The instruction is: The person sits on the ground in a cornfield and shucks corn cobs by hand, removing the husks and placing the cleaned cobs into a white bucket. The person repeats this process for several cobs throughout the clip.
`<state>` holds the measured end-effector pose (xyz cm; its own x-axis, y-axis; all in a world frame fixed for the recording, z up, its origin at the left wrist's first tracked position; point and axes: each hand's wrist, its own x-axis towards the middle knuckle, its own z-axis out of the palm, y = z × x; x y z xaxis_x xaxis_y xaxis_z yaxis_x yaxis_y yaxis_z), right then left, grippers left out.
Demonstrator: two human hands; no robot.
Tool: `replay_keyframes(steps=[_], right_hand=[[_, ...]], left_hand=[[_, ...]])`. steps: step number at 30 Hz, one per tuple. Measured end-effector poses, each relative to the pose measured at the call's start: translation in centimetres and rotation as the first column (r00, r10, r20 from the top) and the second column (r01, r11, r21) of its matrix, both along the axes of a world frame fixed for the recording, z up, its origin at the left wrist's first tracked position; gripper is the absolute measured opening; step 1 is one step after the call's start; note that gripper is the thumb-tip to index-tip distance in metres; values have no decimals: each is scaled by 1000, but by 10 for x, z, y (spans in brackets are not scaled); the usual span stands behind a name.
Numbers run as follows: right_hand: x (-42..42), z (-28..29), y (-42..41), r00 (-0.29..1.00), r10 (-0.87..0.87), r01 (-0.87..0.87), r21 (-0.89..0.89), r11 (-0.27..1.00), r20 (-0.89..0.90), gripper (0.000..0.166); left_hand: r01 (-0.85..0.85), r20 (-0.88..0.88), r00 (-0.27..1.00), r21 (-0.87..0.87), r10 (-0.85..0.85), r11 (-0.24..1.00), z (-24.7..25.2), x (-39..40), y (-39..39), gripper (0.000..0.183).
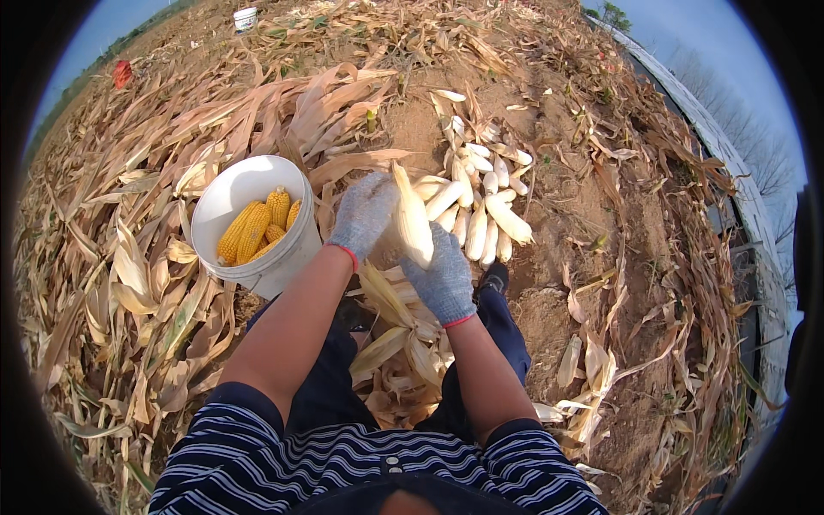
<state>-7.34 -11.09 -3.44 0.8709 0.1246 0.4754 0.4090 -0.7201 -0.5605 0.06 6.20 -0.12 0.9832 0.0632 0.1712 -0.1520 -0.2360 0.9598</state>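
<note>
An ear of corn in its pale husk (412, 222) stands tilted between my two gloved hands. My right hand (440, 273), in a grey knit glove with a red cuff, grips its lower end. My left hand (365, 211), gloved the same way and blurred, is beside the upper husk; whether its fingers hold the husk is unclear. To the left, a white plastic bucket (302, 241) holds several bare yellow corn cobs (253, 232). Just beyond my right hand lies a pile of ears in pale husks (479, 183) on the soil.
Stripped husks (393, 322) lie between my legs. Dry corn stalks and leaves (129, 257) cover the ground at left. A second white bucket (245, 20) and a red item (121, 74) are farther off. A long pale structure (740, 174) runs along the right.
</note>
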Motion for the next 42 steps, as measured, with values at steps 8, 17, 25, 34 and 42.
replay_keyframes(steps=[8,17,25,34,42], right_hand=[[6,3,0,998,-36,35,-29,999,-46,67],[4,-3,-1,998,-24,27,-36,999,63,69],[4,-7,6,999,-19,19,5,1000,25,70],[5,-11,16,1000,14,-14,89,996,7,67],[15,-30,26,991,107,-75,312,947,-86,73]], left_hand=[[6,55,998,-277,10,961,-10,1,-15,30],[49,60,998,-345,-30,937,5,-13,-20,24],[-59,-107,994,-636,-12,770,0,-9,-27,22],[0,-54,997,-713,-55,701,-25,4,-18,17],[-251,395,906,211,153,945,-23,-9,-13,19]])
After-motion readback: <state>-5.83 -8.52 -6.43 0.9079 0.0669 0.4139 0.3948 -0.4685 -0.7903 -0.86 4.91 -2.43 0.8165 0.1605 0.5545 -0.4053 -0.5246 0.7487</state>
